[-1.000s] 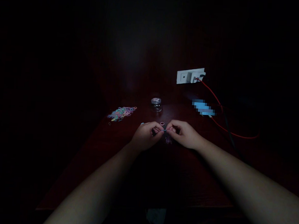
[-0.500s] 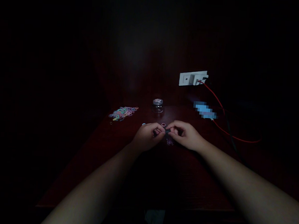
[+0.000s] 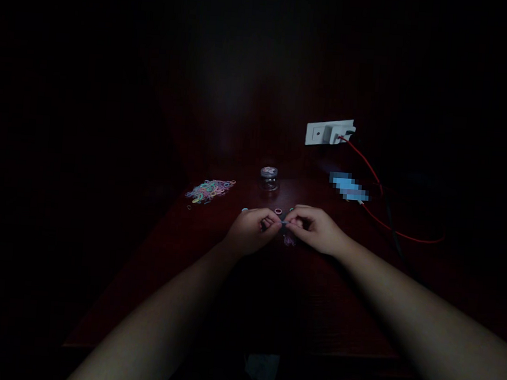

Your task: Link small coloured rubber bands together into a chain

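Observation:
Over the dark red table [image 3: 176, 300], my left hand [image 3: 253, 231] and my right hand [image 3: 315, 229] meet fingertip to fingertip, both pinched. Between them is a small bluish piece [image 3: 283, 222], too tiny and dim to name. A pink ring [image 3: 278, 211] lies just beyond the fingertips, and a light blue ring [image 3: 245, 210] shows partly behind my left hand. Several thin purple bands [image 3: 289, 240] lie below the fingertips. A bit of green [image 3: 291, 209] peeks out by my right hand.
A pile of colourful bands [image 3: 210, 191] lies at the back left. Behind my hands stands a clear lidded jar [image 3: 269, 179]. At the back right are a wall socket [image 3: 329, 132] with a plug, a red cable [image 3: 389, 229] and a blurred blue object [image 3: 349, 186].
My fingertips are slightly closer together around the small piece. The green bit beside my right hand now shows. The whole view has shifted slightly.

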A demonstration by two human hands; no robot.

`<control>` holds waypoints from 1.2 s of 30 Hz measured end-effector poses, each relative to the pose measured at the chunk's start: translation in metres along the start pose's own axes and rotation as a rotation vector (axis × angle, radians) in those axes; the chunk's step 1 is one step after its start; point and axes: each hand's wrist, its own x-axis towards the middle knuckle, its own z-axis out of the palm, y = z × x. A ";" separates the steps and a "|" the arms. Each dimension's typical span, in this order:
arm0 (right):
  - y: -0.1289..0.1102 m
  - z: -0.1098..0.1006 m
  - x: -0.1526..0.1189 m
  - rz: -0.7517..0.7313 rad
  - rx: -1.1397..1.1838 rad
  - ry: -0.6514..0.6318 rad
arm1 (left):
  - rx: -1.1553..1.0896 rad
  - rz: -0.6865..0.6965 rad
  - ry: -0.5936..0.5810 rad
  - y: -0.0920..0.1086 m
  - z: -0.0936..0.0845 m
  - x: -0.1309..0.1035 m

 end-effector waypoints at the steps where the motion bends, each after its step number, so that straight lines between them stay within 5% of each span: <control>1: 0.000 0.000 0.000 0.002 0.000 -0.001 | 0.000 0.000 0.001 0.000 0.000 0.000; 36: 0.000 0.001 -0.001 0.082 0.030 0.011 | -0.002 -0.009 0.063 -0.004 0.002 -0.001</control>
